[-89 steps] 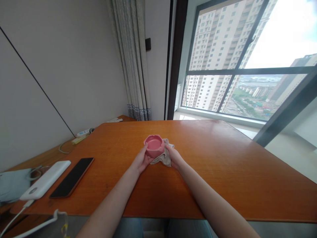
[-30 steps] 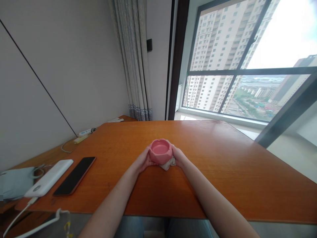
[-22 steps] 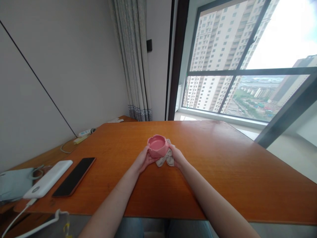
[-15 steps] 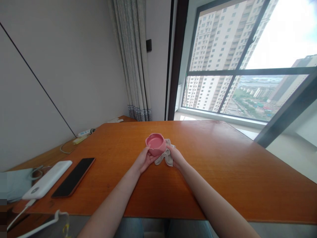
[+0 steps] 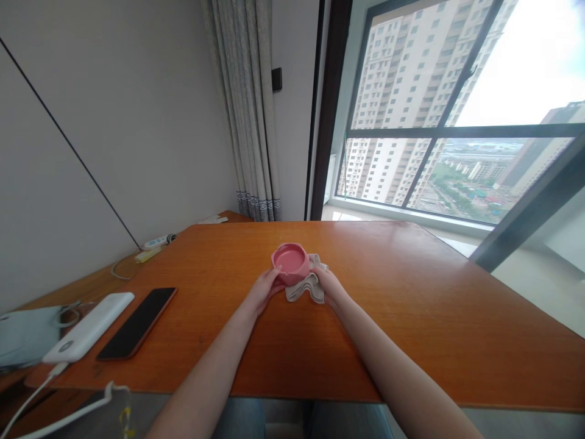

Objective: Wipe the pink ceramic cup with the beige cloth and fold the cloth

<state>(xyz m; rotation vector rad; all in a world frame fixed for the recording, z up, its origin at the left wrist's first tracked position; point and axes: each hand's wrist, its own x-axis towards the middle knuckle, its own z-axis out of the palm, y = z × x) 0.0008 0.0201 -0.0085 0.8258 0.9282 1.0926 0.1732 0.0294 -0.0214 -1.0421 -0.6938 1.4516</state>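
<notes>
A small pink bowl [image 5: 291,260] with a faceted rim, much like an ashtray, is held over the middle of the table, its hollow facing up and tipped a little towards me. My left hand [image 5: 265,289] grips its left side, thumb at the rim and fingers underneath. On the other side my right hand [image 5: 329,285] is closed on a beige cloth [image 5: 305,289], pressing it against the bowl's right side. Folds of the cloth hang below and behind the bowl. The fingertips of my right hand are hidden by the cloth.
On the brown wooden table [image 5: 434,317], a black phone [image 5: 138,324] and a white power bank [image 5: 89,327] with a plugged-in cable lie at the left. Beyond them are a power strip [image 5: 158,242] and a pale pouch [image 5: 27,335]. A window [image 5: 425,134] stands behind.
The bowl has shifted slightly to the right and turned a little in my hands. My right hand and the cloth have moved slightly right along with it. Both grips remain.
</notes>
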